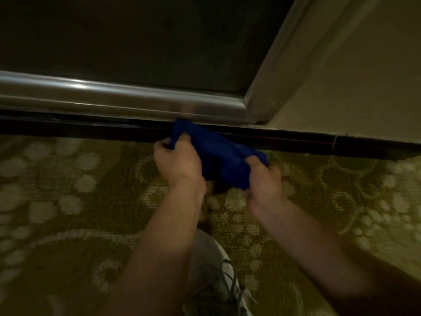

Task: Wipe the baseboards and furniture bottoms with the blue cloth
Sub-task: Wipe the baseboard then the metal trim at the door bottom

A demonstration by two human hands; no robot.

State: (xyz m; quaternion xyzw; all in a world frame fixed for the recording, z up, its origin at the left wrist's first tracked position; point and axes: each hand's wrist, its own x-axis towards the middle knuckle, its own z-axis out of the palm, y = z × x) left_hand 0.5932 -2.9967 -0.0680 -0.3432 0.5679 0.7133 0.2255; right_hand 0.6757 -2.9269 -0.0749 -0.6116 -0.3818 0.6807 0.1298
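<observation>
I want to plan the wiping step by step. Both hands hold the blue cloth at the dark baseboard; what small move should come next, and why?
Probably slide the cloth to the right along the baseboard. Both the left hand and the right hand already grip it, its top edge touches the baseboard under the metal frame, and a long stretch continues rightward.

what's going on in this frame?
A person crouched over a patterned carpet holds the blue cloth stretched between both hands: left hand at its upper end, right hand at its lower end. The cloth's top edge is up against the dark baseboard beneath a silver-framed panel. A shoe shows below.
</observation>
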